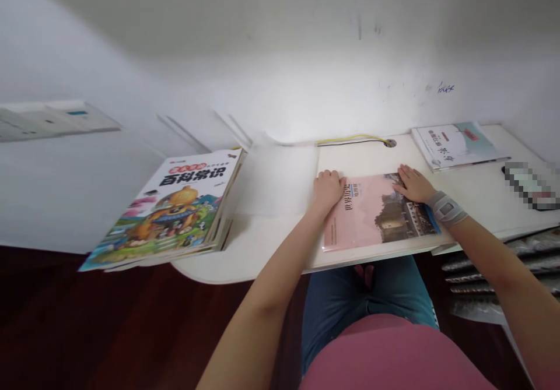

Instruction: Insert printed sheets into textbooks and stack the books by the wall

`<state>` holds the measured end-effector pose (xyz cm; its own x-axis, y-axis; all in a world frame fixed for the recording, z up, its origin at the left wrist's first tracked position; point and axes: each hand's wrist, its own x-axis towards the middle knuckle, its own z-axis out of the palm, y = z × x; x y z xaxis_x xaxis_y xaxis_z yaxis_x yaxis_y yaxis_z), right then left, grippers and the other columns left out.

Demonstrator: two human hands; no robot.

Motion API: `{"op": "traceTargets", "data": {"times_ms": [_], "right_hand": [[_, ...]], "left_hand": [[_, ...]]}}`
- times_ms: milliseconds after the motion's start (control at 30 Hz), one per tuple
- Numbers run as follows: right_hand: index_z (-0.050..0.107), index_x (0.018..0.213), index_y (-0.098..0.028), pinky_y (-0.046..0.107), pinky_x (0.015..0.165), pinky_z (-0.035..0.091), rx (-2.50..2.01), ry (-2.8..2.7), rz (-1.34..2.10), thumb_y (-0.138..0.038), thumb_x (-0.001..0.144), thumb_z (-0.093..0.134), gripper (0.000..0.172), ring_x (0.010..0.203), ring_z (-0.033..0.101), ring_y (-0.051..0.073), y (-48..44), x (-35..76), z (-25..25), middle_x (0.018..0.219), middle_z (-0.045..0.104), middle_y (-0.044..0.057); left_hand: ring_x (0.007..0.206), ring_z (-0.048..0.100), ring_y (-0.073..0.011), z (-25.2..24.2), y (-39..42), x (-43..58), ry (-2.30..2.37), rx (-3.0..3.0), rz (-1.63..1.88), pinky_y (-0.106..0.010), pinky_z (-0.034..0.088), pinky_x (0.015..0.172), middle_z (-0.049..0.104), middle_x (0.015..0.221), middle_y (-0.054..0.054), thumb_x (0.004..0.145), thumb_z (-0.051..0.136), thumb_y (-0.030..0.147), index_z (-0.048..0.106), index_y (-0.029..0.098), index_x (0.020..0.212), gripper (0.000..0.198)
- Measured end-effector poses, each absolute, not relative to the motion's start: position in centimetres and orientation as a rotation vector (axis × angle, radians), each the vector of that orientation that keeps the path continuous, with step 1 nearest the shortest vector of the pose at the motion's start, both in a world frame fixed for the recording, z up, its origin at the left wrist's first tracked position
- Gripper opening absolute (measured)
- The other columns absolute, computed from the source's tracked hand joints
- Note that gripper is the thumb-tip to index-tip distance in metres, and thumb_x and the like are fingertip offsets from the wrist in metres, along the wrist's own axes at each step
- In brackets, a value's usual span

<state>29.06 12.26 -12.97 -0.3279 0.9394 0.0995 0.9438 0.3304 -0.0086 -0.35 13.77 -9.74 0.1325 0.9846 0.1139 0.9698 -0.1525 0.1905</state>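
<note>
A pink history book (363,218) with a picture of a stone wall on its cover lies on the white desk in front of me. At its upper left edge, my left hand (329,189) is closed with the fingers curled; whatever they may hold is hidden. My right hand (415,185), with a grey band on the wrist, lies flat on the book's upper right part, fingers stretched out. Left of the book spreads a clear plastic sheet (275,183). Whether it runs under the book I cannot tell.
A stack of colourful magazines (175,203) overhangs the desk's left end. White-covered books (459,143) lie at the back right, near a phone (531,186). A yellow cable (350,139) enters a hole by the wall. Plastic-wrapped items (476,276) sit below right.
</note>
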Motion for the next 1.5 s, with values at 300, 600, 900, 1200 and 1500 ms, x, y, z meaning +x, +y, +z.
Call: {"op": "traceTargets", "data": {"times_ms": [300, 600, 900, 1200, 1500], "right_hand": [[0.035, 0.14, -0.002, 0.044, 0.109, 0.026, -1.751, -2.476, -0.091, -0.056, 0.091, 0.024, 0.073, 0.137, 0.029, 0.03, 12.5, 29.2, -13.4, 0.147, 0.033, 0.022], [0.035, 0.139, 0.002, 0.043, 0.111, 0.025, -1.738, -2.501, -0.116, -0.056, 0.091, 0.025, 0.076, 0.137, 0.029, 0.03, 12.4, 29.4, -13.5, 0.147, 0.032, 0.023], [0.036, 0.138, 0.002, 0.043, 0.111, 0.025, -1.704, -2.509, -0.149, -0.058, 0.091, 0.023, 0.078, 0.136, 0.031, 0.031, 11.8, 29.5, -14.1, 0.146, 0.034, 0.023], [0.036, 0.139, 0.001, 0.045, 0.11, 0.025, -1.689, -2.512, -0.077, -0.057, 0.091, 0.026, 0.075, 0.137, 0.03, 0.031, 11.7, 29.3, -13.6, 0.147, 0.032, 0.024], [0.034, 0.141, -0.007, 0.047, 0.11, 0.029, -1.527, -2.185, 0.16, -0.059, 0.088, 0.035, 0.073, 0.137, 0.03, 0.029, 11.7, 30.0, -12.1, 0.145, 0.037, 0.022]], "left_hand": [[0.093, 0.061, -0.0245, -7.4, 15.4, -2.2, 1.947, 2.059, 0.412, -0.034, 0.045, 0.078, 0.065, 0.1, -0.014, 0.092, 0.033, 0.04, 0.054, 0.015, 0.11, 0.038], [0.112, 0.056, -0.0238, -9.1, 4.3, -6.3, 1.61, 1.494, 0.961, -0.037, 0.043, 0.096, 0.055, 0.128, -0.015, 0.08, 0.055, 0.035, 0.054, 0.015, 0.116, 0.04], [0.095, 0.065, -0.0204, -7.3, -1.3, -7.8, 1.115, 0.399, 1.017, -0.033, 0.052, 0.086, 0.068, 0.099, -0.01, 0.076, 0.061, 0.022, 0.065, 0.016, 0.08, 0.008], [0.07, 0.066, -0.0181, -7.2, 3.3, -5.9, 1.102, 0.572, 0.767, -0.03, 0.055, 0.064, 0.07, 0.078, -0.008, 0.078, 0.061, 0.022, 0.065, 0.015, 0.085, 0.011], [0.082, 0.07, -0.0227, -8.2, 3.4, -4.3, 1.022, 0.682, 0.949, -0.036, 0.059, 0.072, 0.072, 0.094, -0.006, 0.066, 0.064, 0.008, 0.06, 0.019, 0.105, 0.041]]}}
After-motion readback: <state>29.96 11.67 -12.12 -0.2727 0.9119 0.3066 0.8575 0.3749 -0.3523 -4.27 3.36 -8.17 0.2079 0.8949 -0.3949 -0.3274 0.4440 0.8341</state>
